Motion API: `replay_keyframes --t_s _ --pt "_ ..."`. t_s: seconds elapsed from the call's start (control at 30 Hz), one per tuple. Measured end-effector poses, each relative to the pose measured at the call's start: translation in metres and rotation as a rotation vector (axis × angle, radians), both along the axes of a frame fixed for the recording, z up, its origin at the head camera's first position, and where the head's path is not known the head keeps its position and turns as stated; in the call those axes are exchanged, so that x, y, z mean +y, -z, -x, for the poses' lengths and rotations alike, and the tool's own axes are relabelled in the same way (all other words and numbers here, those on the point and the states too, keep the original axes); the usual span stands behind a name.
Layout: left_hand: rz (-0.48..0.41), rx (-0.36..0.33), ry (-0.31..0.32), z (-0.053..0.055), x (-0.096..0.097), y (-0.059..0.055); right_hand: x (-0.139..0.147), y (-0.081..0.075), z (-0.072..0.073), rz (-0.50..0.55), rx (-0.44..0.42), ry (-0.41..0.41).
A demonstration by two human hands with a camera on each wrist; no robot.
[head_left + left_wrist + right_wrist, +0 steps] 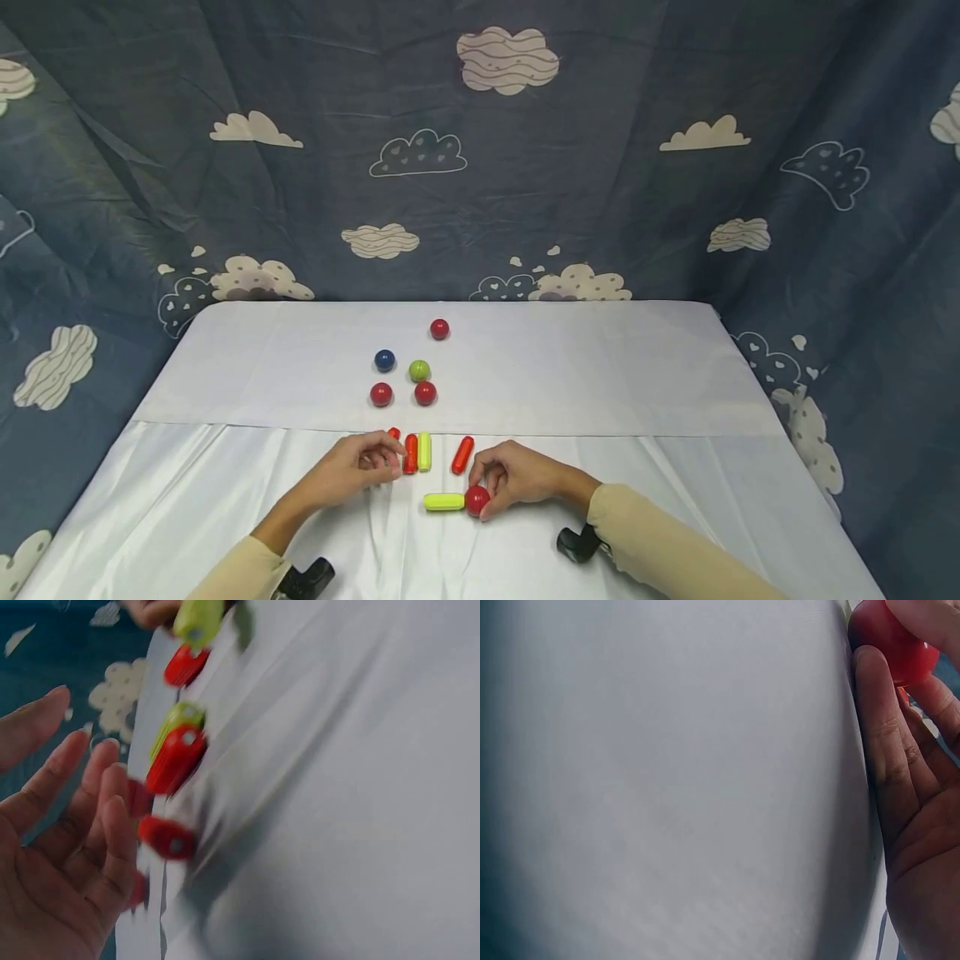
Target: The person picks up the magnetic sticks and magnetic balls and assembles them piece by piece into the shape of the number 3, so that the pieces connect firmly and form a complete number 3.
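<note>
With twelve o'clock pointing away from the person, the right grip [519, 473] sits at two o'clock of a held red ball [477, 502] near the front of the white tabletop [637, 517], pinching it. The right wrist view shows what the head view doesn't: the thumb [934, 619] over the ball and another finger [877, 705] along its near side. The head view, though, shows a yellow-green stick [444, 502] lying at the ball's nine o'clock, its end against it. The left grip [352, 468], between nine and ten o'clock of that ball, is relaxed and holds nothing; only its own wrist camera shows the bare palm. That hand mostly hides a red stick [393, 433] from the head camera, but the left wrist view catches the pale dot on its end. Just beside the fingertips, a red stick and a yellow-green one [424, 452] lie paired; another red stick leans toward one o'clock, nearer the right hand. Up at eleven o'clock are five loose balls: three red, one blue [385, 360], one green [419, 370]. Cloud-patterned cloth [570, 192] hangs behind.
</note>
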State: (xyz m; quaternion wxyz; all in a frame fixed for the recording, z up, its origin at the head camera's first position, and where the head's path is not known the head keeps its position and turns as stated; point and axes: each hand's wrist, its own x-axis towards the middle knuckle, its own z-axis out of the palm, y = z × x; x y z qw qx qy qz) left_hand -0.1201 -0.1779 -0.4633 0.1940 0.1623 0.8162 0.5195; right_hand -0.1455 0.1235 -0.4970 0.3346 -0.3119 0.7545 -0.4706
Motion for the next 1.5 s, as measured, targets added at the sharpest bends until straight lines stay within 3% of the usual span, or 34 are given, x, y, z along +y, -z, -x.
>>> replay_keyframes --t_s 0.13,0.27,0.37,0.47,0.6,0.73,0.97,1.2,1.5 --pt "-0.087 -0.055 -0.174 0.015 -0.017 0.000 -0.001 0.000 0.001 0.000 -0.004 0.004" --pt "-0.149 -0.073 -0.324 0.029 -0.030 0.008 -0.001 0.001 0.001 0.002 0.001 0.004" --pt "-0.143 -0.050 -0.386 0.038 -0.034 0.015 -0.001 0.001 0.000 -0.002 0.003 0.008" --pt "-0.073 -0.015 -0.453 0.047 -0.036 0.021 -0.001 0.001 0.000 -0.010 0.001 0.013" --pt "-0.058 -0.018 -0.497 0.060 -0.038 0.028 0.000 0.001 0.001 -0.015 0.001 0.014" --pt "-0.103 -0.043 -0.470 0.071 -0.039 0.031 0.000 0.000 0.000 -0.015 -0.005 0.017" --pt "-0.084 -0.074 -0.375 0.084 -0.034 0.032 0.000 -0.001 -0.001 -0.004 -0.016 0.025" --pt "-0.006 -0.040 -0.283 0.085 -0.037 0.037 -0.001 0.000 -0.004 -0.005 -0.034 0.030" --pt "0.092 -0.006 -0.296 0.082 -0.032 0.039 -0.001 -0.002 -0.004 -0.014 -0.033 0.032"
